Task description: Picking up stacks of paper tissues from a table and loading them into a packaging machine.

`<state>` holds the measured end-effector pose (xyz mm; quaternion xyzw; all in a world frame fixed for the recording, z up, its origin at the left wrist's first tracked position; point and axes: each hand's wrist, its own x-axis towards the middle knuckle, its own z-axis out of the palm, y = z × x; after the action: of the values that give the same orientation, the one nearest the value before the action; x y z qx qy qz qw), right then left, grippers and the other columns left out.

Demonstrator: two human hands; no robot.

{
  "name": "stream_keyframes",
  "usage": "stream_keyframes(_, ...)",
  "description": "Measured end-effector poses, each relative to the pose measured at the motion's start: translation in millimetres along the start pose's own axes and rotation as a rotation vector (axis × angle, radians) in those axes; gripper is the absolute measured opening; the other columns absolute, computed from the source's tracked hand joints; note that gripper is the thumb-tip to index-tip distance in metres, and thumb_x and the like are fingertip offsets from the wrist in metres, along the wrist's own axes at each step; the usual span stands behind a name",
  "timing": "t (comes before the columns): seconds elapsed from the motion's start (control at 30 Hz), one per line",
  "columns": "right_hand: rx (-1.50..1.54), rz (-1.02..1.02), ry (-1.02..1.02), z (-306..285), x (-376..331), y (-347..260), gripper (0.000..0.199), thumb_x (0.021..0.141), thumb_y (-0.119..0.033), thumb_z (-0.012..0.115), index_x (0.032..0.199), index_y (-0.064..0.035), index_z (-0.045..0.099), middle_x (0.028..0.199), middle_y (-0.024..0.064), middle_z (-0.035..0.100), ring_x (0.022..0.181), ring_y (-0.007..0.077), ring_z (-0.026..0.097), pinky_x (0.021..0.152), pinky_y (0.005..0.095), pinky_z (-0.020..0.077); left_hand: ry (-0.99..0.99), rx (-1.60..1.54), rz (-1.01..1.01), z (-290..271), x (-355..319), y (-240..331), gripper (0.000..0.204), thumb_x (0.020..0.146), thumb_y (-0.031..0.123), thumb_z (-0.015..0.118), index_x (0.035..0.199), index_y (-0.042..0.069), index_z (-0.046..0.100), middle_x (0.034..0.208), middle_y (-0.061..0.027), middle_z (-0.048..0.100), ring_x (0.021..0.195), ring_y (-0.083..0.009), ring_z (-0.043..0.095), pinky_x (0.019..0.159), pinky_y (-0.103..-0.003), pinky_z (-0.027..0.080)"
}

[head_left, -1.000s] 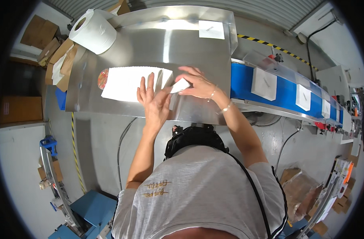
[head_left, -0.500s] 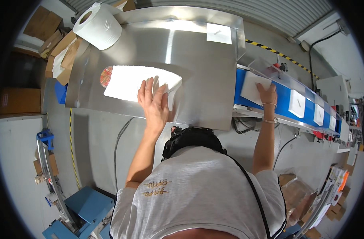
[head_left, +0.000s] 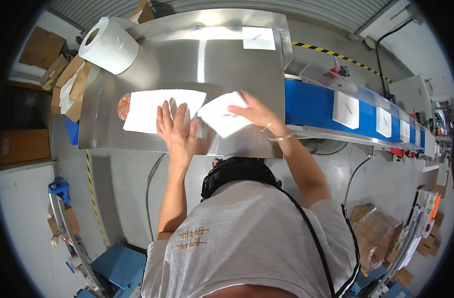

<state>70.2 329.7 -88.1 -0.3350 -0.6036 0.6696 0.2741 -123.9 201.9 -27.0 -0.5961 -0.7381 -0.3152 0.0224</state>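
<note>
My right hand (head_left: 254,110) pinches a white square packet (head_left: 222,118) with a small dark mark, tilted just above the steel table (head_left: 237,69). To its left, a long row of white packets (head_left: 145,110), pressed close together, lies along the table. My left hand (head_left: 177,124) rests on the right end of this row, with its fingers spread. At the row's left end a round red patterned thing (head_left: 123,107) touches it; what it is I cannot make out. A single white square (head_left: 259,38) lies at the table's far right corner.
A blue conveyor belt (head_left: 309,105) runs off to the right, carrying several white packets (head_left: 345,110) under a clear guard (head_left: 326,79). A big white paper roll (head_left: 115,49) stands at the table's far left. Cardboard boxes (head_left: 70,89) are beside it.
My right hand has lifted a white packet off the belt and brought it left over the table, next to my left hand. Other packets on the belt have shifted toward me.
</note>
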Motion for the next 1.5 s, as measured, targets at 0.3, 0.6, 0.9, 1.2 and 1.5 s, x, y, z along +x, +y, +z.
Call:
stream_keyframes(0.3, -0.965, 0.250, 0.896, -190, -77, 43, 0.054, 0.075, -0.044, 0.072, 0.099, 0.0024, 0.057, 0.097, 0.0190, 0.064, 0.088, 0.0335, 0.062, 0.075, 0.0397, 0.0490, 0.091, -0.034, 0.073, 8, -3, -11, 0.031, 0.077, 0.001, 0.065, 0.107, 0.008, 0.067, 0.132, -0.0163, 0.047, 0.128, -0.0398, 0.036, 0.104, -0.051, 0.030)
stream_keyframes(0.6, -0.691, -0.107, 0.028, -15, -16, -37, 0.051, 0.071, -0.021, 0.078, 0.114, -0.0062, 0.057, 0.119, 0.0105, 0.055, 0.106, 0.0276, 0.056, 0.090, 0.0356, 0.0454, -0.001, -0.062, 0.061, 0, -4, -8, 0.024, 0.075, 0.000, 0.066, 0.096, 0.012, 0.069, 0.138, -0.0152, 0.044, 0.136, -0.0382, 0.028, 0.110, -0.052, 0.013)
stream_keyframes(0.9, -0.033, 0.025, 0.075, -5, -3, 14, 0.043, 0.087, -0.031, 0.066, 0.113, 0.0025, 0.054, 0.099, 0.0069, 0.062, 0.091, 0.0123, 0.056, 0.081, 0.0284, 0.0468, -0.016, 0.018, 0.024, -9, 2, -22, 0.039, 0.081, 0.011, 0.067, 0.119, 0.007, 0.060, 0.141, -0.0225, 0.036, 0.133, -0.0406, 0.028, 0.107, -0.052, 0.023)
stream_keyframes(1.2, -0.730, 0.480, 0.895, -193, -81, 27, 0.058, 0.075, -0.038, 0.072, 0.116, -0.0011, 0.055, 0.117, 0.0242, 0.058, 0.106, 0.0370, 0.057, 0.089, 0.0402, 0.0445, 0.061, -0.003, 0.096, 0, 0, -29, 0.030, 0.078, 0.002, 0.065, 0.108, 0.008, 0.067, 0.134, -0.0157, 0.047, 0.128, -0.0381, 0.037, 0.105, -0.051, 0.027)
stream_keyframes(1.5, -0.625, -0.252, 0.062, 7, -1, -22, 0.055, 0.071, -0.024, 0.078, 0.120, -0.0138, 0.056, 0.127, 0.0101, 0.051, 0.113, 0.0287, 0.050, 0.094, 0.0397, 0.0437, -0.002, -0.037, 0.150, -6, 2, -28, 0.032, 0.075, 0.002, 0.068, 0.104, 0.015, 0.068, 0.141, -0.0144, 0.041, 0.136, -0.0390, 0.026, 0.109, -0.053, 0.016)
